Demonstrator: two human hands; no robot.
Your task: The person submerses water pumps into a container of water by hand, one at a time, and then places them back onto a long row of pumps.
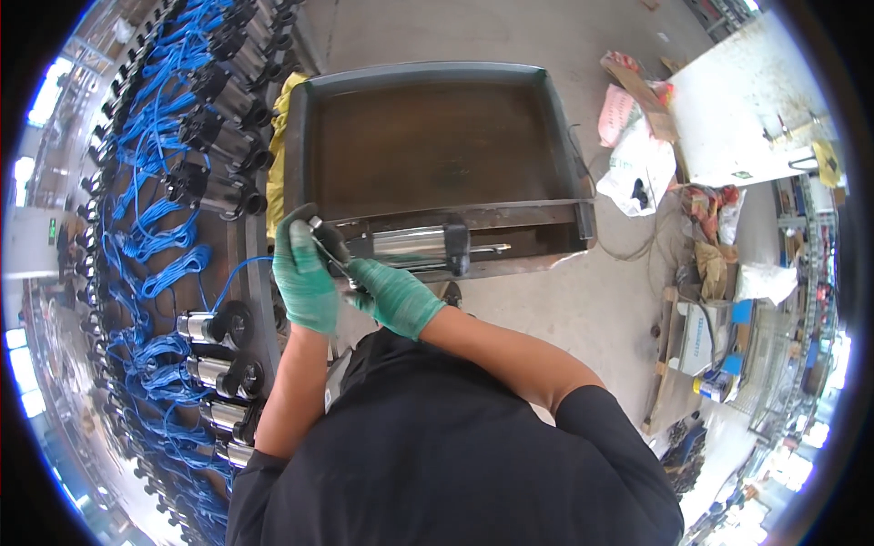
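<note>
A silver cylinder with black end pieces (410, 244), looking like a motor or pump body, lies sideways on the front ledge of a metal tank (510, 215). A thin metal rod (497, 248) sticks out of its right end. My left hand (304, 273), in a green glove with dark fingertips, is closed round a black part (330, 240) at the cylinder's left end. Against that part, my gloved right hand (397, 296) has its fingers closed on a slim shiny metal tool (333, 258), whose kind I cannot make out; the fingers partly hide it.
Rows of similar silver and black units (223, 136) with coiled blue cables (173, 273) stand close on the left. Yellow cloth or plastic (279, 164) hangs on the tank's left edge. White bags (637, 173), a white board (746, 105) and a wooden pallet (665, 364) are at right.
</note>
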